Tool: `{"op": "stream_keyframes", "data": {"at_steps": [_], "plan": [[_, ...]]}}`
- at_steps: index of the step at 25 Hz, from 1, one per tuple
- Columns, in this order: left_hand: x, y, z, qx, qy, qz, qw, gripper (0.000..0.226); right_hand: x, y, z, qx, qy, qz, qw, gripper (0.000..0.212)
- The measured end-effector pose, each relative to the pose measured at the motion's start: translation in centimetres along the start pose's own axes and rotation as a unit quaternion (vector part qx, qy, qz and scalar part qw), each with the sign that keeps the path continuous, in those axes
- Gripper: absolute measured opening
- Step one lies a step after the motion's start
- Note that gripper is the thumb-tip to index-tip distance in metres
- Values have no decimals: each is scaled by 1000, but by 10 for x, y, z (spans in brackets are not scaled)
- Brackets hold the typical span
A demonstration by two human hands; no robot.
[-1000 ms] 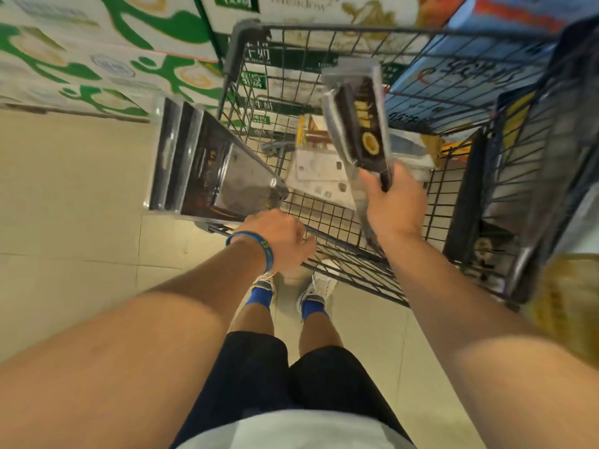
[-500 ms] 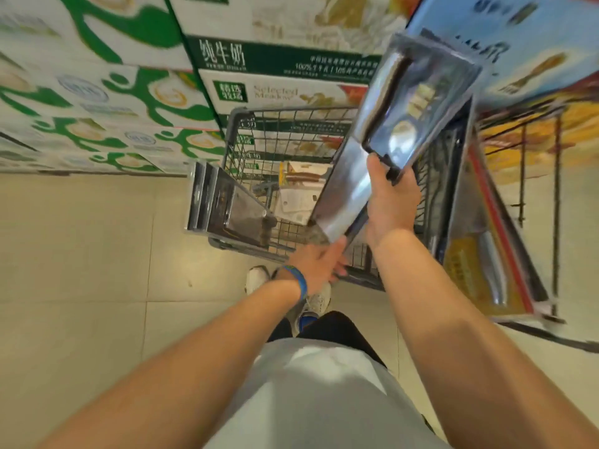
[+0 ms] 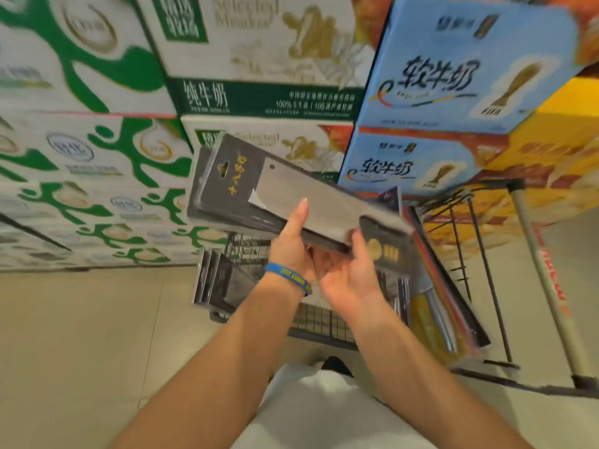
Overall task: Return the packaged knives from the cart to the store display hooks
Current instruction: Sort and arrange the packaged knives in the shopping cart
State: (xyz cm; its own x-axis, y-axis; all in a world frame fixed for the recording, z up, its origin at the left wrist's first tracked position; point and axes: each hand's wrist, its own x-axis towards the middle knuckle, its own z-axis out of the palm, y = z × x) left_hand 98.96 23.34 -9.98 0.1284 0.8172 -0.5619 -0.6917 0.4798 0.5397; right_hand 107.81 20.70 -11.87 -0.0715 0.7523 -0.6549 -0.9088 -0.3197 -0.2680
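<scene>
A packaged cleaver (image 3: 311, 202) on a dark card with a hang hole lies nearly flat above the wire cart (image 3: 324, 322), and more dark cards seem stacked under it. My left hand (image 3: 290, 244), with a blue wristband, grips its near edge, thumb lying on the blade face. My right hand (image 3: 351, 273) holds the lower edge by the handle end, fingertips curled onto it. More packaged knives (image 3: 220, 283) stand at the cart's left side. Another packaged knife (image 3: 437, 306) leans at its right side.
Stacked milk cartons in green and white (image 3: 97, 150) and in blue (image 3: 453, 76) form a wall right behind the cart. A metal rack with a pale upright post (image 3: 544, 286) stands on the right. Beige tiled floor (image 3: 81, 335) lies to the left.
My left hand left the cart handle and took hold of the packaged cleaver. Both hands raised it and turned it from upright to nearly flat. The view tilted up toward the cartons.
</scene>
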Motion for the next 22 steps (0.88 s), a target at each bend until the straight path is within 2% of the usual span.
{"op": "stream_keyframes", "data": {"at_steps": [2, 3, 5, 6, 7, 8, 9, 10, 11, 12, 13, 14, 15, 16, 18, 20, 22], "plan": [[-3, 10, 5, 57, 26, 17, 998, 53, -7, 2, -6, -134, 20, 50, 990, 73], [-5, 13, 6, 68, 43, 37, 996, 50, -12, 1, -9, -242, 24, 73, 967, 80], [-7, 20, 9, 65, 48, 71, 994, 48, -29, -14, -10, -438, 28, 106, 893, 83], [-8, 25, 9, 69, 48, 85, 993, 49, -40, -27, -6, -506, 23, 97, 857, 76], [-9, 31, 9, 84, 57, 98, 990, 50, -52, -45, 0, -567, 13, 38, 823, 67], [-9, 37, 8, 102, 69, 112, 986, 51, -61, -64, 6, -628, -1, -67, 776, 60], [-8, 41, 9, 122, 79, 127, 981, 54, -70, -83, 15, -684, -12, -195, 703, 58], [-9, 45, 12, 137, 81, 144, 977, 58, -75, -101, 23, -734, -19, -305, 607, 63], [-10, 46, 18, 142, 77, 156, 975, 68, -78, -113, 33, -775, -27, -345, 529, 77], [-13, 46, 27, 146, 67, 153, 975, 85, -79, -119, 40, -796, -43, -315, 516, 91], [-16, 45, 36, 158, 60, 140, 976, 108, -80, -119, 44, -779, -77, -253, 568, 94], [-19, 44, 44, 176, 48, 122, 976, 125, -77, -117, 40, -735, -125, -204, 634, 82], [-20, 44, 51, 187, 29, 106, 976, 131, -73, -114, 31, -675, -158, -192, 695, 66], [-21, 45, 54, 187, 3, 92, 978, 125, -71, -112, 22, -619, -170, -205, 739, 52], [-22, 44, 58, 165, -59, 68, 982, 98, -73, -112, 10, -524, -164, -245, 799, 41], [-28, 34, 62, 165, -123, 18, 978, 69, -74, -119, 4, -443, -127, -264, 847, 51], [-30, 17, 69, 212, -134, -2, 968, 53, -74, -127, 0, -406, -97, -271, 867, 64]]}}
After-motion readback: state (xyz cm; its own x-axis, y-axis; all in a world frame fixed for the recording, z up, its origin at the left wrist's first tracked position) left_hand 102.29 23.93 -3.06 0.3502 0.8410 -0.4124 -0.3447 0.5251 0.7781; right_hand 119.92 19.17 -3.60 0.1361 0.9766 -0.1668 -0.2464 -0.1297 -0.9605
